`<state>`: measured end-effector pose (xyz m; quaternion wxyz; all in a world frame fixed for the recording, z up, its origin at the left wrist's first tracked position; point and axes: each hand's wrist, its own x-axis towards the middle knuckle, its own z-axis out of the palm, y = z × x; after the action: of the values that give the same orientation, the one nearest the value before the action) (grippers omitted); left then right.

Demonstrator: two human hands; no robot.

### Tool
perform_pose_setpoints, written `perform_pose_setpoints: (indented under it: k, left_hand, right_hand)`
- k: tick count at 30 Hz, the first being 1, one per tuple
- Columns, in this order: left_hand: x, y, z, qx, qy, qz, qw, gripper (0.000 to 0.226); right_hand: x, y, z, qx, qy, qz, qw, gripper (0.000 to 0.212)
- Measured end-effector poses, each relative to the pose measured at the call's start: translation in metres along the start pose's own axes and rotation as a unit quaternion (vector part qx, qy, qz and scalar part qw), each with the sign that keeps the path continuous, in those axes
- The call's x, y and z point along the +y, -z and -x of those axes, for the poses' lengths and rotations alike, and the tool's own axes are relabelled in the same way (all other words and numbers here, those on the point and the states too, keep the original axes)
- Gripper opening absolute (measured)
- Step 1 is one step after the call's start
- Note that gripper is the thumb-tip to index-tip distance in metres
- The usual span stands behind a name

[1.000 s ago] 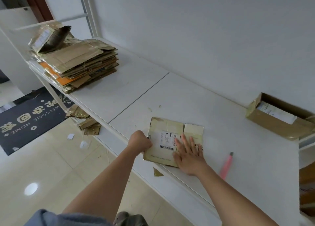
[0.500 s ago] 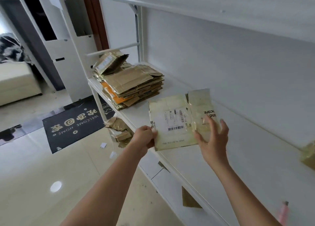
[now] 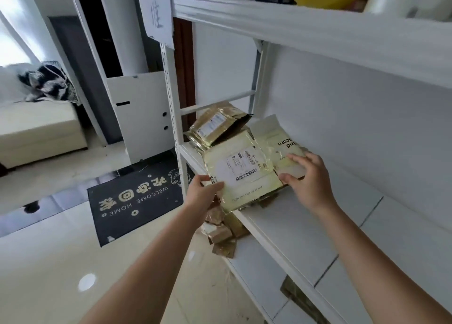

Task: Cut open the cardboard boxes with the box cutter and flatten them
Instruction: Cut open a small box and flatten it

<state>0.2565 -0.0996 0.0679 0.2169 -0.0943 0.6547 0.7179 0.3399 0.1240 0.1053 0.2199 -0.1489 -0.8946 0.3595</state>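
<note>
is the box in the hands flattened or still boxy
Flattened. The box shows as a thin sheet, label face up, gripped at its edges by the left hand and right hand, over the stack.

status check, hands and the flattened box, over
Left hand pinches flattened box at its near corner. Right hand grips its far flap. Box held over the stack on the shelf. Nothing blocking.
</note>
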Motion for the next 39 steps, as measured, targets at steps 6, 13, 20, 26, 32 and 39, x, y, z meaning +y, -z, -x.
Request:
perform_pose_setpoints:
  k: [6, 13, 20, 26, 32, 39]
  left_hand:
    - [0.055, 0.03, -0.068, 0.027, -0.018, -0.004, 0.999, 0.033]
    - [0.093, 0.027, -0.171, 0.111, -0.114, -0.066, 0.985, 0.063]
    - [0.102, 0.005, -0.288, 0.082, -0.106, -0.14, 0.981, 0.058]
    - [0.073, -0.007, -0.337, 0.044, -0.074, -0.287, 0.954, 0.06]
    - [0.068, -0.006, -0.351, 0.05, -0.156, -0.577, 0.8, 0.056]
    - [0.073, -0.004, -0.356, 0.007, -0.16, -0.638, 0.753, 0.06]
  right_hand:
    - [-0.036, -0.046, -0.085, -0.034, 0.003, 0.032, 0.999, 0.058]
    - [-0.041, -0.099, -0.21, -0.071, 0.04, 0.066, 0.995, 0.058]
    - [0.007, -0.156, -0.322, -0.123, 0.033, 0.092, 0.987, 0.053]
    - [0.068, -0.196, -0.355, -0.276, -0.05, 0.2, 0.939, 0.052]
    - [0.079, -0.216, -0.357, -0.313, -0.039, 0.336, 0.887, 0.045]
    - [0.057, -0.231, -0.357, -0.365, -0.083, 0.431, 0.821, 0.046]
